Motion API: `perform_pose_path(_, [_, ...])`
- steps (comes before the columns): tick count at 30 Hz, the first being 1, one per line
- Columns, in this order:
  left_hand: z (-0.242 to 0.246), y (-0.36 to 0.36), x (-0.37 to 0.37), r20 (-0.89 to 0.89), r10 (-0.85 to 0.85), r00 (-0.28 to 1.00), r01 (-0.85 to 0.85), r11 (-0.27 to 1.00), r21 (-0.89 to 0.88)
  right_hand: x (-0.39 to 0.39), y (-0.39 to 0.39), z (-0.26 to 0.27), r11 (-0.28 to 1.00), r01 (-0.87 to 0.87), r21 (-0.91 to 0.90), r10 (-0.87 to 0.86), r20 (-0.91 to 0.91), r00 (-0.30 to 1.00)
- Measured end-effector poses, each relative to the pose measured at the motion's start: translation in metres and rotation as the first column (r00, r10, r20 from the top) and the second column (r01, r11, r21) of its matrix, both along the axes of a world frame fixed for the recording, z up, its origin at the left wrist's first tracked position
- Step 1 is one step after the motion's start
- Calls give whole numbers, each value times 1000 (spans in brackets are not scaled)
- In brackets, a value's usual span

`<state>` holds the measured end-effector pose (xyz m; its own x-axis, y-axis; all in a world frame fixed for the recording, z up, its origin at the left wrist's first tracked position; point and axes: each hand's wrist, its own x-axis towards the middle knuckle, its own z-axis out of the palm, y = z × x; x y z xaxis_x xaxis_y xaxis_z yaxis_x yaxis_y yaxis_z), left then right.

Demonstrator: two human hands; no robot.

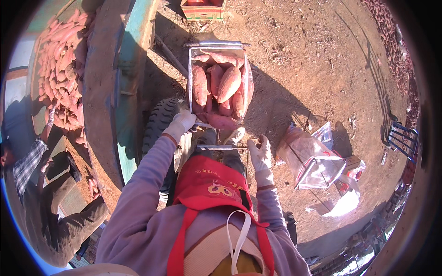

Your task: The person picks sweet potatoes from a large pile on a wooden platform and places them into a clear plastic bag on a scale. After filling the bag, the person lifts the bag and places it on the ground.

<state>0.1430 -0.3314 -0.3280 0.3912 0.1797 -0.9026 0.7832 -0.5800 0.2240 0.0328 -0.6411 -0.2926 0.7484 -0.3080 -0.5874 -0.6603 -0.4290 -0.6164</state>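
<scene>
A clear plastic bag (247, 86), held open on a metal frame (221, 43), is filled with large pink-skinned sweet potatoes (229, 84). My left hand (185, 120), in a whitish knit glove, grips the near left corner of the bag's rim at the frame. My right hand (261, 147), gloved alike, is raised to the right of a metal bar (215, 147), with fingers apart and nothing seen in them. That bar lies between the bag and my red apron (214, 179).
Sweet potatoes (62, 69) are heaped on a truck bed at left, where a co-worker (58, 207) sits. Its side rail (129, 86) and tire (160, 120) are close by. An empty bag on a frame (304, 158) stands right; a cardboard box (203, 13) is ahead.
</scene>
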Motion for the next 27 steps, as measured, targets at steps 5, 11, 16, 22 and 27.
perform_pose_path(5, [-42,17,-16,24,-61,998,64,974,-217,136,21,2,994,-82,-74,94,165,982])
perform_pose_path(11, [-111,40,-51,114,243,963,-30,518,-855,234,56,-25,913,72,403,-132,125,983])
perform_pose_path(16, [-128,24,-64,377,-632,677,665,745,54,263,49,-41,765,165,622,-218,10,976])
perform_pose_path(22, [-85,11,-45,245,-825,509,810,555,188,337,24,-44,643,364,674,-209,-303,930])
perform_pose_path(27, [-24,3,-28,222,-284,933,262,957,123,420,37,-72,788,302,537,-110,-361,926])
